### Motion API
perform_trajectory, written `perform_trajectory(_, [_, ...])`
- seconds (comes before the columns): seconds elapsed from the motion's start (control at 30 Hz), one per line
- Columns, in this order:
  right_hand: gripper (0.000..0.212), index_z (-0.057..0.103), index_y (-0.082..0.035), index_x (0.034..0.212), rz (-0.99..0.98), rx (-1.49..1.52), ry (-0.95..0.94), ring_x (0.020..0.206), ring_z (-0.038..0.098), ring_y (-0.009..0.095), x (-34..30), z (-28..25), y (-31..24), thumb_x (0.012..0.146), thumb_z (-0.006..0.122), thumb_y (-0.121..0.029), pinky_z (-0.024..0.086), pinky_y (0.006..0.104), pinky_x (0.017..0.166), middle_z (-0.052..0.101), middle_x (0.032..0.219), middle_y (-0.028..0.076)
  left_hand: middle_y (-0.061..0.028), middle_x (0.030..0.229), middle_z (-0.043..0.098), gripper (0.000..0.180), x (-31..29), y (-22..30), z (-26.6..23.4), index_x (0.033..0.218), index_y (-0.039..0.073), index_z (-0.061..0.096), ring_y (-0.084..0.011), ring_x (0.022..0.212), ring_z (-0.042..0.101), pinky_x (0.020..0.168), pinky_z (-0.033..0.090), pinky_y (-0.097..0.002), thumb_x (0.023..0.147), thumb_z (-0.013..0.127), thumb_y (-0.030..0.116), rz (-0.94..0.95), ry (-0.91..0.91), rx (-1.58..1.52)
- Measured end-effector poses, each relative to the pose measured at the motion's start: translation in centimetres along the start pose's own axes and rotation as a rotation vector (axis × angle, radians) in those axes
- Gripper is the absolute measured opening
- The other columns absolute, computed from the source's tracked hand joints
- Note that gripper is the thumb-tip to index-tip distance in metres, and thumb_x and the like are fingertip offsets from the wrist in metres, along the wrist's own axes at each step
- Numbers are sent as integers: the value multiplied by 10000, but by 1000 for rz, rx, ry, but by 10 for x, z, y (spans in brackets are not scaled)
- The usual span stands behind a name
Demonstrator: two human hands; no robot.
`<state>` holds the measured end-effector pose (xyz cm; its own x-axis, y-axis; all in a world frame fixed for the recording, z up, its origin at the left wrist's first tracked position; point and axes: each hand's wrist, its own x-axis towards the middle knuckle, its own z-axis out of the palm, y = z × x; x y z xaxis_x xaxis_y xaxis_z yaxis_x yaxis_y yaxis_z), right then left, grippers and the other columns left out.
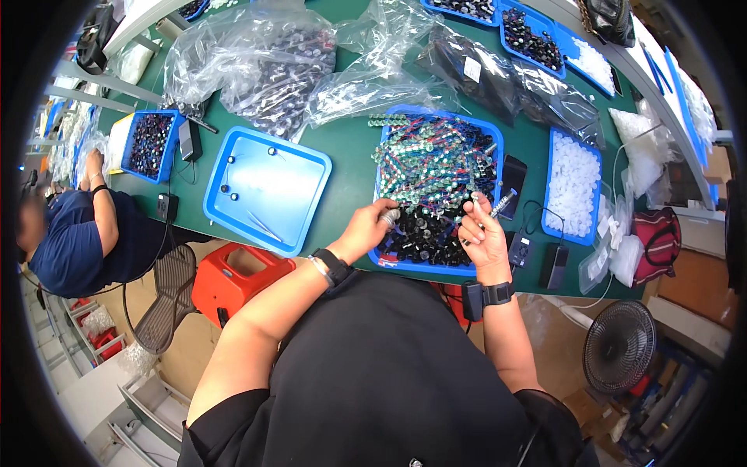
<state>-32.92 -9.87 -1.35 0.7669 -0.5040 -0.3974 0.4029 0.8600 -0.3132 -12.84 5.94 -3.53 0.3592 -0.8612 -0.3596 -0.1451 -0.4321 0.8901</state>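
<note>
Fingers closed, the left hand (362,233) gripped a small silvery piece (391,218), the right hand (484,240) a slender bluish piece (504,203), over a heaped blue tray (428,268); bulky plastic bags (284,74) crowded the bench (342,167) beyond, a dark phone (513,169) lying just right.

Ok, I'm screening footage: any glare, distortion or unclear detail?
In head view, glare on the clear plastic bags, sheen in the sparsely filled blue tray; toward its black rim, straight edges bow; the thin piece in the right hand is too small for detail.
</note>
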Motion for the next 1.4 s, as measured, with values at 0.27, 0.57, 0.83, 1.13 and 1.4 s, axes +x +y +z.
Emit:
perform_trajectory(0.27, [228, 583, -25, 1130, 48, -219, 35, 531, 418, 35, -6, 36, 9, 904, 567, -47, 327, 173, 449, 608, 906, 59, -65, 1055, 616, 351, -11, 32, -16, 1239, -44, 526, -118, 932, 589, 846, 482, -255, 916, 575, 85, -197, -154, -624])
perform_trajectory(0.57, [184, 563, -37, 1115, 145, -12, -103, 494, 385, 34, -2, 60, 12, 950, 488, -69, 327, 174, 434, 601, 891, 85, -22, 1048, 611, 335, -24, 80, -18, 1221, 31, 583, -85, 941, 544, 855, 455, -249, 898, 611, 115, -65, -243, -616])
perform_trajectory(0.83, [136, 545, -105, 1070, 148, -79, 26, 428, 389, 13, 1, 74, 35, 947, 500, -66, 290, 156, 361, 635, 979, 118, -8, 943, 613, 156, -17, 71, 0, 1011, 23, 669, -54, 814, 536, 721, 455, -242, 892, 636, 118, -43, -162, -438])
perform_trajectory(1.13, [95, 550, -93, 1020, 20, -173, 127, 425, 383, 17, 3, 76, 39, 929, 540, -70, 302, 167, 375, 633, 961, 112, -9, 919, 608, 104, -20, 75, -13, 933, 11, 674, -76, 848, 559, 763, 455, -241, 877, 633, 88, -119, -215, -551])
perform_trajectory(1.4, [63, 572, -112, 995, -204, -181, 200, 483, 407, 22, 6, 74, 38, 934, 559, -119, 328, 167, 413, 628, 976, 85, -12, 910, 630, 109, -25, 62, -22, 925, 5, 667, -84, 855, 575, 798, 466, -241, 876, 636, 98, -192, -338, -466])
